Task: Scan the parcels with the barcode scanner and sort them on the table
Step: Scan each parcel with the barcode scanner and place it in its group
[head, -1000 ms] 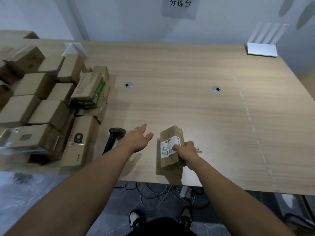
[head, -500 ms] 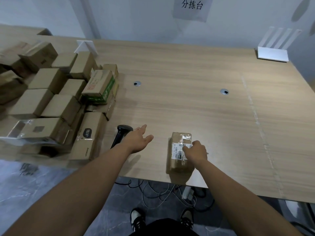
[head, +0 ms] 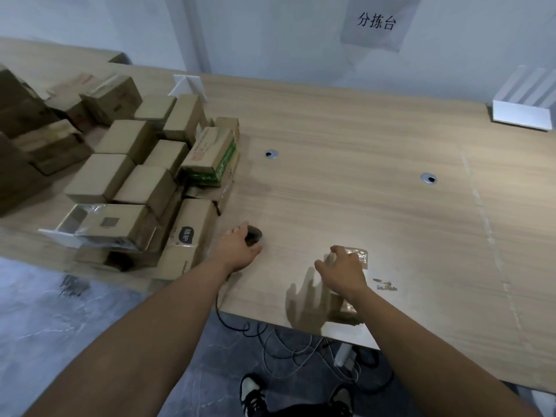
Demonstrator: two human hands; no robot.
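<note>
One barcode scanner (head: 253, 235) lies near the tabletop's (head: 346, 188) front edge, with one lone parcel (head: 356, 256) beside it. Toward the left edge sits a heap of cardboard boxes (head: 126, 182), roughly fifteen, though the blurred far ones defy an exact count. Two round metal grommets (head: 271, 154) sit mid-table, two white stands (head: 523, 112) along the back edge, and two hands (head: 237, 251) hover above.

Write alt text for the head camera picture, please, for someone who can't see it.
A person's left hand rests on a black barcode scanner while the right hand lies over a small taped parcel near the front edge of a wooden table. Stacked cardboard boxes fill the table's left side.
</note>
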